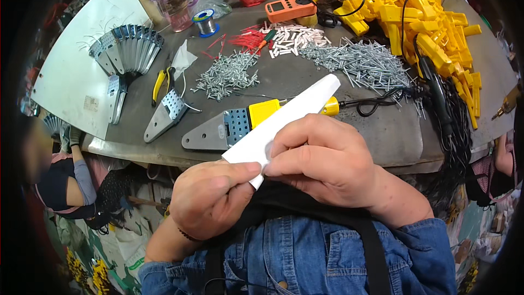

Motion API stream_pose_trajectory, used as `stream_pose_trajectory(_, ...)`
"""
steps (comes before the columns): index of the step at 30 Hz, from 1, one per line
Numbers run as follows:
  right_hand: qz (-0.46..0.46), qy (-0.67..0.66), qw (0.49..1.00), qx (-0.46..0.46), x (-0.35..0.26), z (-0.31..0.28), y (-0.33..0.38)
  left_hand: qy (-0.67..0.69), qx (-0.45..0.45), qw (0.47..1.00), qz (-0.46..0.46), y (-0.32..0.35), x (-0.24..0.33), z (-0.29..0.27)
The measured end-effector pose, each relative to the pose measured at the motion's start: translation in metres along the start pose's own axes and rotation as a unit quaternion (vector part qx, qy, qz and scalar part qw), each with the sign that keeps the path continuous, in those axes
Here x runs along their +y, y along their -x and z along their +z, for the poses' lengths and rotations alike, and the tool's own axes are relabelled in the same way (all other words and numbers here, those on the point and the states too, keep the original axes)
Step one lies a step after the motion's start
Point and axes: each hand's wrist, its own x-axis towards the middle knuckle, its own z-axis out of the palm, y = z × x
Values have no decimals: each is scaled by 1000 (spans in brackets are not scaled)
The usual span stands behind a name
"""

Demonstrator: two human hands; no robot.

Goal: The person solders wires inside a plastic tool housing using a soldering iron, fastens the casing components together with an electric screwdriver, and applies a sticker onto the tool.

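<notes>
Both hands raised in front of the chest, just off the near edge of the desk (349, 131); left hand (210, 199) with fingers curled and thumb pinching the lower end of a white flat strip (284, 117); right hand (322, 158) with fingers pressed together over the same end, touching the left thumb; strip slanting up and to the right, over a grey metal plate with a blue perforated patch (218, 130) and a yellow-handled tool (263, 111) (partly hidden behind it). Farther back on the desk: loose silver screws (226, 76), white and red small pieces (289, 38), an orange meter (289, 8), a heap of yellow plastic parts (415, 16), fanned metal plates (128, 46).
</notes>
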Motion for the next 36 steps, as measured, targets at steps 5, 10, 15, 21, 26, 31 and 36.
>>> stream_pose_trajectory(5, 31, -12, 999, -40, -4, 0, -2, 26, 30, 999, -22, 5, -2, 4)
stream_pose_trajectory(10, 22, -6, 999, -44, -3, 2, 1, -25, -36, 999, 1, 6, -7, -6)
stream_pose_trajectory(15, 76, 8, 991, -107, -5, 0, 30, -357, 371, 855, -56, 42, -54, -50)
stream_pose_trajectory(21, 50, 147, 984, -85, 21, 18, 50, -119, 94, 988, 21, -19, -57, -3)
stream_pose_trajectory(26, 66, 115, 990, -43, 25, 17, 46, -60, -165, 982, -73, -39, -87, 53)
stream_pose_trajectory(31, 40, 139, 989, -30, 23, 17, 44, -60, -243, 963, -99, -57, -85, 58)
stream_pose_trajectory(36, 93, 321, 941, -52, 43, -84, 54, -6, -267, 957, -109, -81, -79, 74)
